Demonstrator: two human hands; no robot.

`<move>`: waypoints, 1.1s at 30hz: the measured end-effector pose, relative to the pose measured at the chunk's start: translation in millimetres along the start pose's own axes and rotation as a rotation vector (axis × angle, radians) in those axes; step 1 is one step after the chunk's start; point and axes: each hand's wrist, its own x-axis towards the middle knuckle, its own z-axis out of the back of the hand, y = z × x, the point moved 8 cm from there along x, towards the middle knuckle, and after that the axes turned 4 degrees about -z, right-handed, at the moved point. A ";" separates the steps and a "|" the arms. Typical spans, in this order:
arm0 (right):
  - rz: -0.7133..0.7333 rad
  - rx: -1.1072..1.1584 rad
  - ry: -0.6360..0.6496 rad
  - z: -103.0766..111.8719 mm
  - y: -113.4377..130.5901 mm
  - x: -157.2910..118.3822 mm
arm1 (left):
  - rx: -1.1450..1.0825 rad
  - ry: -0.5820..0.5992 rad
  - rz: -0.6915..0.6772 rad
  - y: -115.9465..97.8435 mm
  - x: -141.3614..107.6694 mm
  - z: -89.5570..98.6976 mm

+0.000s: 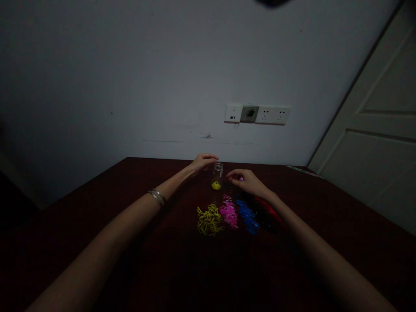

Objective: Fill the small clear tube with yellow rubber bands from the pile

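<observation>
Mid-fill by colour: left hand (202, 162) loosely curled beside small jar (217, 174) near table's (325, 225) far edge, right hand (247, 181) pinching pink band (241, 178), needs aiming at jar mouth

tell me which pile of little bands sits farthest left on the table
The yellow pile. It lies at the left end of the row, beside the pink pile, with the blue pile and red pile farther right.
</observation>
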 end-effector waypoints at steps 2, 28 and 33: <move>-0.006 -0.004 0.038 -4.0 4.2 -0.8 | -0.009 0.019 -0.006 0.3 -0.9 1.6; 0.088 -0.294 0.473 -105.1 34.1 -26.6 | 0.354 0.110 -0.150 15.3 -30.8 -20.8; 0.090 -0.325 0.447 -105.4 35.3 -27.2 | 0.357 0.086 -0.154 16.0 -30.5 -21.2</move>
